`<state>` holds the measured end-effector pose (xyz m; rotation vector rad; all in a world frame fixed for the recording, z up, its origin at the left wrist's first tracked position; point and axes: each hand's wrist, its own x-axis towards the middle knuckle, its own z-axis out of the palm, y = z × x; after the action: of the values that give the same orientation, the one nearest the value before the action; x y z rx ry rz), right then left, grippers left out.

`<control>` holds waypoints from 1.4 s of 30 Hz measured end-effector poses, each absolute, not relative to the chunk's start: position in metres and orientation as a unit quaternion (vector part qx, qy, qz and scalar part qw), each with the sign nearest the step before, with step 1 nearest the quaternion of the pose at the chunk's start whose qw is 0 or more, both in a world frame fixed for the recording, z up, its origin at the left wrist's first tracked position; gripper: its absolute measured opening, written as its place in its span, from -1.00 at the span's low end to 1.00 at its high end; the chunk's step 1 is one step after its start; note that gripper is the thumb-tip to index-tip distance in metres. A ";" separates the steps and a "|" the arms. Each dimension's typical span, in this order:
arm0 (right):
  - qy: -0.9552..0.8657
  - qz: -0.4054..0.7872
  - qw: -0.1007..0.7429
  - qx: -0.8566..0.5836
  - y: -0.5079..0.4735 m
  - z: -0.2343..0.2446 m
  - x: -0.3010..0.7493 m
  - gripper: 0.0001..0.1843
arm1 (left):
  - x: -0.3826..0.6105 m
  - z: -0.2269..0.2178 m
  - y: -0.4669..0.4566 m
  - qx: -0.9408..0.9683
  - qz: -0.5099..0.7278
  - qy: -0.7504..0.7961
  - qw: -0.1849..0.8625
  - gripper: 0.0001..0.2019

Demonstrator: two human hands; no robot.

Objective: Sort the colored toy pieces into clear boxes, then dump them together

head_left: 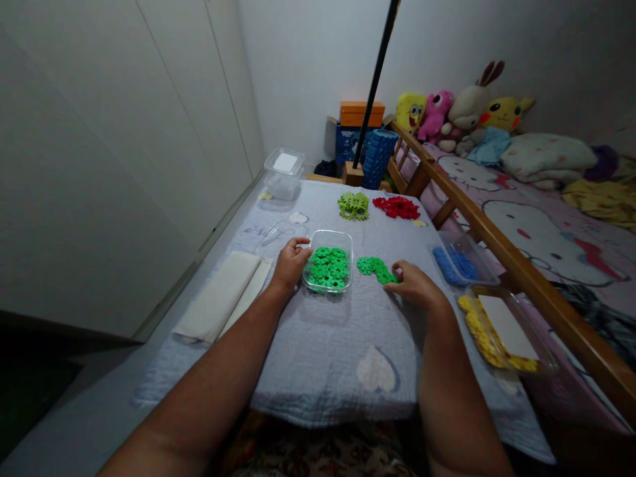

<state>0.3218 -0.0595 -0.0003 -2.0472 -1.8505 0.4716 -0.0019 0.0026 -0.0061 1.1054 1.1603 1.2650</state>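
In the middle of the cloth-covered table (318,371) stands a clear plastic box (351,255) with green snowflake discs (328,268) inside. My left hand (292,265) has its fingers closed at the left rim of this box. To the right of the box lies a short, overlapping row of loose green snowflake discs (370,265). My right hand (416,286) is at the near right end of that row, thumb and fingers curled around the last discs. The palm side of the right hand is hidden.
Light green discs (354,206) and red discs (396,207) lie in heaps at the back. Boxes of blue discs (454,265) and yellow discs (501,331) stand on the right by a wooden bed rail (477,218). Folded cloth (223,298) and stacked clear boxes (284,173) are on the left.
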 end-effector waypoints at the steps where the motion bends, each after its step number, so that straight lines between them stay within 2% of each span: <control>1: -0.657 0.156 0.175 -0.716 -0.059 -0.001 0.319 -0.66 | -0.002 -0.006 0.003 0.460 0.529 0.484 0.524 -0.58; 7: -0.654 0.121 0.212 -0.716 -0.053 -0.006 0.299 -0.66 | -0.002 -0.007 0.003 0.463 0.531 0.480 0.523 -0.59; 14: -0.604 0.190 0.281 -0.722 -0.055 0.009 0.295 -0.84 | -0.003 -0.005 0.002 0.469 0.525 0.484 0.520 -0.59; 18: -0.583 0.212 0.378 -0.687 -0.055 0.018 0.287 -0.92 | -0.002 -0.004 0.002 0.465 0.529 0.484 0.520 -0.60; 22: -0.563 0.250 0.506 -0.604 -0.056 0.022 0.261 -0.81 | -0.002 -0.003 0.001 0.455 0.532 0.480 0.529 -0.60; 24: -0.575 0.257 0.533 -0.565 -0.057 0.023 0.245 -0.80 | -0.002 -0.002 0.001 0.458 0.531 0.479 0.528 -0.61; 27: -0.632 0.226 0.526 -0.522 -0.059 0.024 0.224 -0.87 | -0.002 -0.003 0.001 0.461 0.529 0.483 0.524 -0.62; 32: -0.680 0.201 0.464 -0.531 -0.059 0.019 0.207 -0.96 | -0.002 -0.003 0.001 0.455 0.530 0.484 0.527 -0.62; 42: -0.705 0.195 0.399 -0.554 -0.052 0.008 0.192 -0.93 | -0.003 -0.004 0.002 0.463 0.529 0.482 0.523 -0.61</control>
<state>0.1920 -0.0524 0.0081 -1.4014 -1.7833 0.4944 -0.0026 0.0017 -0.0041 1.1082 1.1550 1.2679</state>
